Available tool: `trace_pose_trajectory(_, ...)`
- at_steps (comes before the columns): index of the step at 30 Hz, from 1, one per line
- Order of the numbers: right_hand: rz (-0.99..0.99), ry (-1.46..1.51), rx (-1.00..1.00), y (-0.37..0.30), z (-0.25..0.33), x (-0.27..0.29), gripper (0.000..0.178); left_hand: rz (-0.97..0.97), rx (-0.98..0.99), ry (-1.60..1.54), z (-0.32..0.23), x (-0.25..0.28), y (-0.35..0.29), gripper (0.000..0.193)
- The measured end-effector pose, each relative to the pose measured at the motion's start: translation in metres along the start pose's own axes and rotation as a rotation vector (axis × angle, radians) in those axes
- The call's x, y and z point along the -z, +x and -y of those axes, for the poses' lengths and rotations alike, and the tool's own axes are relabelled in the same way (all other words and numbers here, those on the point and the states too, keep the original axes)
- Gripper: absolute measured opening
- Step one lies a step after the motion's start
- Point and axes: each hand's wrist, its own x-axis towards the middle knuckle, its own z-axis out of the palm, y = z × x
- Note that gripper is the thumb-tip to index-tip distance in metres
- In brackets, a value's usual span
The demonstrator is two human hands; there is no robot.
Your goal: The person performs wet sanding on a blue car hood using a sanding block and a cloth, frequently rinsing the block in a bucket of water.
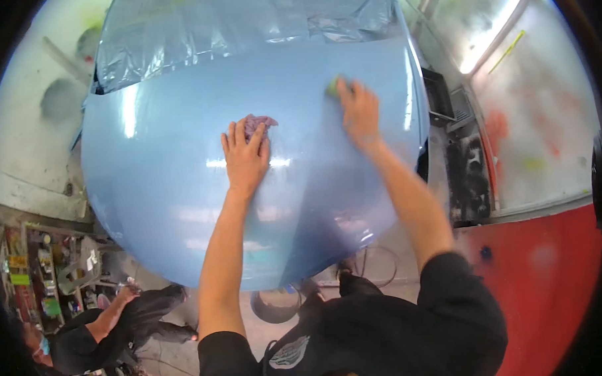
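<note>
Hood lies beneath both sets of fingers. Left hand: fingers spread over cloth, seemingly to pin it down. Right hand: fingers gripping green pad, apparently for steady contact.

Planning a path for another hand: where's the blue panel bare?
The blue panel is bare between its left edge and the left hand, between that and the right hand, and up toward the silvery sheet. Crowded: the left hand at the maroon cloth, the right at the green item.
</note>
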Motion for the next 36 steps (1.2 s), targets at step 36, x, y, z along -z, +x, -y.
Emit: trace_pose_trajectory(36, 0.066, 0.281, 0.377, -0.077, 0.001, 0.051, 0.049, 0.006, 0.063, 0.03, -0.01, 0.002, 0.019, 0.039)
